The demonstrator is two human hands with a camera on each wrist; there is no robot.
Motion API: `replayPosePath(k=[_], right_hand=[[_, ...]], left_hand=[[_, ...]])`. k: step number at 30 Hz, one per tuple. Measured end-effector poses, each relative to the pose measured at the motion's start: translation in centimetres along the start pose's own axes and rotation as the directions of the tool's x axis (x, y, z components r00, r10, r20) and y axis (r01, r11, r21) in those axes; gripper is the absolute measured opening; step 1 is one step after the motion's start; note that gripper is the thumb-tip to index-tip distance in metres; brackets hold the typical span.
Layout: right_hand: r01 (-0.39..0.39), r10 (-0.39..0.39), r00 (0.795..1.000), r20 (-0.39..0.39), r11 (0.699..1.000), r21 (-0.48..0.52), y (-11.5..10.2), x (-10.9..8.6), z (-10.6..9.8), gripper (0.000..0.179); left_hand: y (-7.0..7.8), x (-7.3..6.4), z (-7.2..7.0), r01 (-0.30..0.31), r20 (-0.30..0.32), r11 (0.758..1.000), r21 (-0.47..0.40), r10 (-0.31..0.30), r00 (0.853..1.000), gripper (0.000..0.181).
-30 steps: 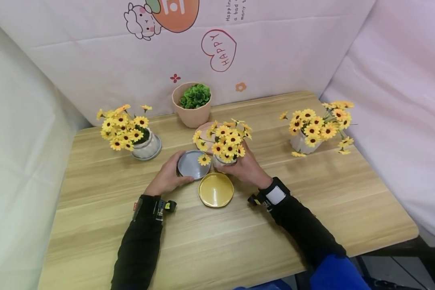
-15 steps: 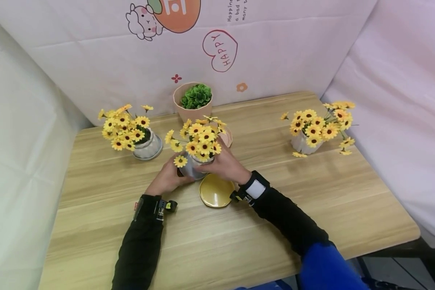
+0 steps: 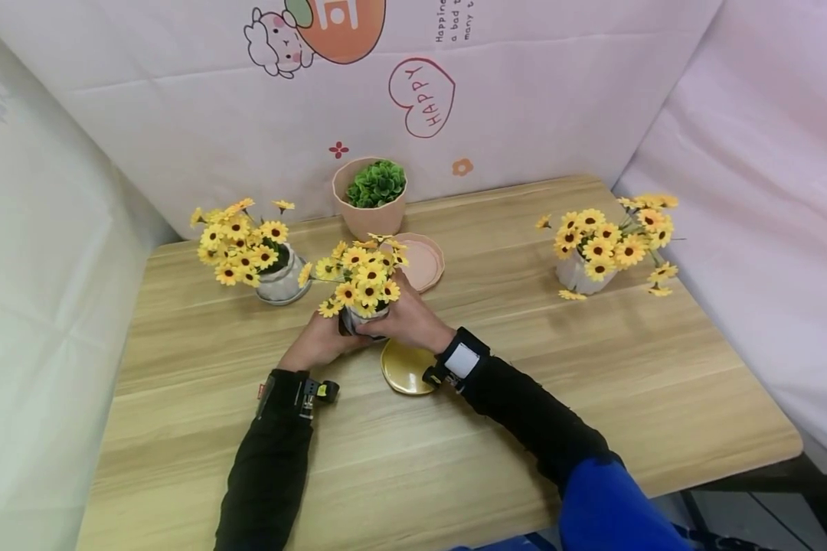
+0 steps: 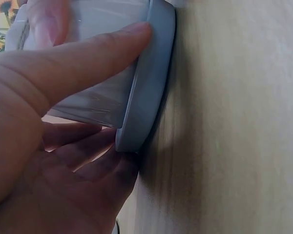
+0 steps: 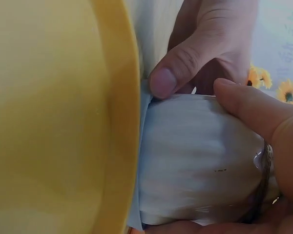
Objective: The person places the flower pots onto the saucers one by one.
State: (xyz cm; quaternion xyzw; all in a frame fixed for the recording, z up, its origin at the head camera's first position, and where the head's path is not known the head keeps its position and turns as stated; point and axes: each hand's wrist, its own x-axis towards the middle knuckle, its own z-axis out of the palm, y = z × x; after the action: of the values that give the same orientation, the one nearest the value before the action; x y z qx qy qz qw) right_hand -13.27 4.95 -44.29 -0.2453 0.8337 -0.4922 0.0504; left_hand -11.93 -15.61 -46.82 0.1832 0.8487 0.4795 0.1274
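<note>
My right hand (image 3: 410, 320) grips a whitish flowerpot (image 5: 200, 156) of yellow daisy-like flowers (image 3: 365, 279) around its side. The pot stands upright in a grey saucer (image 4: 154, 73), its base inside the raised rim. My left hand (image 3: 320, 343) pinches that saucer, thumb along the rim and fingertips at its far edge. In the head view the flowers and hands cover most of the saucer. Close in front of it lies a gold-yellow saucer (image 3: 405, 371), partly beneath the right wrist in that view.
Behind the hands, a pink saucer (image 3: 423, 264) lies before a pink pot (image 3: 370, 218) of green leaves. Another potted yellow flower stands on a grey saucer at left (image 3: 279, 282); a third pot (image 3: 582, 275) stands at right. A cloth backdrop (image 3: 524, 92) borders the wooden table (image 3: 400, 467).
My right hand has carried the potted flowers leftward and lowered them into the grey saucer. The left hand has stayed at the saucer. More of the pink saucer shows now.
</note>
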Motion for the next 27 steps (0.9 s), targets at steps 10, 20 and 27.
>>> replayPosePath(k=[10,20,27], right_hand=[[-0.048,0.051,0.998,0.034,0.995,-0.091,0.1,0.1,0.4,0.099],[-0.051,0.057,0.997,0.054,0.992,-0.112,0.3,0.0,0.5,0.104],[-0.033,0.057,0.991,0.124,0.980,-0.194,0.6,-0.6,-0.3,0.105]], left_hand=[[0.3,-0.3,-0.1,0.041,0.009,0.999,0.016,-0.041,0.999,0.092],[0.3,-0.3,-0.2,0.044,0.004,0.998,0.039,-0.044,0.999,0.095],[1.1,-0.5,-0.7,0.077,0.029,0.993,0.094,-0.080,0.996,0.095]])
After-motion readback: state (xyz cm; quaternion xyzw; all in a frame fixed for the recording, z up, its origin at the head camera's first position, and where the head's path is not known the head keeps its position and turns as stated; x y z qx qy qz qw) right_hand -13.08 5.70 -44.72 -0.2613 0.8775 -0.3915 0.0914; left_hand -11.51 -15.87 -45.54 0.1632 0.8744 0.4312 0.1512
